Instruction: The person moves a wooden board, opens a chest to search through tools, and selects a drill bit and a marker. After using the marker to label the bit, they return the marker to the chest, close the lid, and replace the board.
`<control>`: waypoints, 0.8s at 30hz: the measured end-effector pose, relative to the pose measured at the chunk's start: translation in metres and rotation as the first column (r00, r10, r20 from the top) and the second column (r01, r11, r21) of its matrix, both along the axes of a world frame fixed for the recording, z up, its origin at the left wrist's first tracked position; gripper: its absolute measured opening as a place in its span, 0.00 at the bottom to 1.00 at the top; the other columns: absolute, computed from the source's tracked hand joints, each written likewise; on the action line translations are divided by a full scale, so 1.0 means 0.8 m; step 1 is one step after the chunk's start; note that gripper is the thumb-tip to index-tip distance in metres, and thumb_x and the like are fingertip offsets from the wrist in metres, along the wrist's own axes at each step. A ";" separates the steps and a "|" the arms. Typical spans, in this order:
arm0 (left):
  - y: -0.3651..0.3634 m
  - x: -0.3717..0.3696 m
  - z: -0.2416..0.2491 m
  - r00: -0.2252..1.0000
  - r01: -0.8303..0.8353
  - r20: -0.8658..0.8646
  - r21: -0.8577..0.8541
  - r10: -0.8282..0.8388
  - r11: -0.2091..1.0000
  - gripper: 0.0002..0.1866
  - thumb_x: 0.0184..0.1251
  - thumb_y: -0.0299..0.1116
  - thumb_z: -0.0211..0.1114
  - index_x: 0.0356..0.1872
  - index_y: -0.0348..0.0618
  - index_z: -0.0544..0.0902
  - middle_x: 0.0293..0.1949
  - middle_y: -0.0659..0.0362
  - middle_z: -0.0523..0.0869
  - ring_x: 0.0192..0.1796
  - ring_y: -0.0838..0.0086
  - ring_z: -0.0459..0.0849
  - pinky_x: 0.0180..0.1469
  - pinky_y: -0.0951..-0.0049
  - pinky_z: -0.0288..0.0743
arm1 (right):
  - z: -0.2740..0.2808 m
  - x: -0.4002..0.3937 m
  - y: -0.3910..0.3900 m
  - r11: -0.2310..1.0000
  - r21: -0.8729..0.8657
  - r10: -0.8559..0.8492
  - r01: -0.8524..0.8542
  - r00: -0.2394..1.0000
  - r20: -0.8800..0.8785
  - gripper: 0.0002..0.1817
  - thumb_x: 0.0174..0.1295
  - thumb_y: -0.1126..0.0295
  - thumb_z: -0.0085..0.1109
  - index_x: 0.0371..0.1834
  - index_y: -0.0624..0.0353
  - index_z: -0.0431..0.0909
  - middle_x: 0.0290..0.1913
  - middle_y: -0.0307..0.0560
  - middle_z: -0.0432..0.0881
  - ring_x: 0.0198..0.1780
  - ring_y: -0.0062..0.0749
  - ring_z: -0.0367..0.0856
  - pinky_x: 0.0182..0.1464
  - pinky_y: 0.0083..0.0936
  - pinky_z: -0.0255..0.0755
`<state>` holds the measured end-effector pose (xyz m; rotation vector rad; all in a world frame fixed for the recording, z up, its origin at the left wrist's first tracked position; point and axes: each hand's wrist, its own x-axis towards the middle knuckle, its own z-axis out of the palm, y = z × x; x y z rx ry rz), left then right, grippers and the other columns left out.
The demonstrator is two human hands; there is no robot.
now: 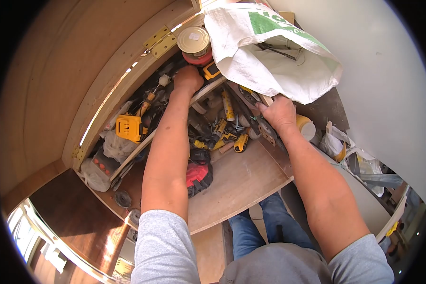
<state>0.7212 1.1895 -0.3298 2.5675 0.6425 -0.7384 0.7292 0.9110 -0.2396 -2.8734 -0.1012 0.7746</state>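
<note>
My left hand (pixel 188 79) reaches into the back compartment of a wooden tool box, just below a round tin (pixel 193 40) and beside a yellow and black tool (pixel 211 71). Its fingers are curled; what they hold, if anything, is hidden. My right hand (pixel 279 112) is at the box's right divider, fingers closed at a wooden edge below the white sack (pixel 312 71). Between my arms lie a yellow tube (pixel 227 105), a yellow and black drill (pixel 218 130), a yellow battery (pixel 241 143) and a red and black item (pixel 199 176).
A yellow charger-like block (pixel 128 128) and plastic bags (pixel 118 146) lie left of my left arm. A brass hinge (pixel 161 42) joins the wooden panel (pixel 47 80) to the frame. A yellow container (pixel 306 128) and bagged items (pixel 335 143) stand right of my right hand.
</note>
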 end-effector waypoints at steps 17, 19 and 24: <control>0.050 -0.246 0.127 0.311 -0.220 -0.124 -0.974 0.942 -0.055 0.05 0.70 0.24 0.64 0.44 0.35 0.83 0.37 0.52 0.88 0.32 0.71 0.86 0.42 0.68 0.85 | -0.010 -0.002 -0.004 0.999 0.029 0.040 -0.042 0.998 0.047 0.32 0.53 0.49 0.72 0.57 0.59 0.81 0.52 0.61 0.85 0.55 0.56 0.83 0.60 0.42 0.75; 0.048 -0.258 0.129 0.278 -0.358 -0.021 -0.930 0.960 0.083 0.07 0.68 0.24 0.67 0.43 0.33 0.83 0.37 0.53 0.88 0.32 0.73 0.86 0.42 0.73 0.84 | -0.015 -0.003 -0.005 0.999 0.015 0.040 -0.041 0.997 0.064 0.32 0.53 0.49 0.72 0.58 0.56 0.81 0.53 0.60 0.85 0.56 0.56 0.82 0.60 0.43 0.75; 0.036 -0.266 0.152 0.161 -0.361 0.265 -0.881 0.951 0.307 0.09 0.64 0.20 0.70 0.44 0.31 0.83 0.37 0.55 0.87 0.35 0.75 0.86 0.43 0.77 0.83 | -0.005 -0.005 0.002 0.999 -0.025 0.021 -0.021 1.000 0.023 0.32 0.54 0.48 0.71 0.59 0.54 0.81 0.55 0.59 0.84 0.57 0.55 0.82 0.60 0.43 0.75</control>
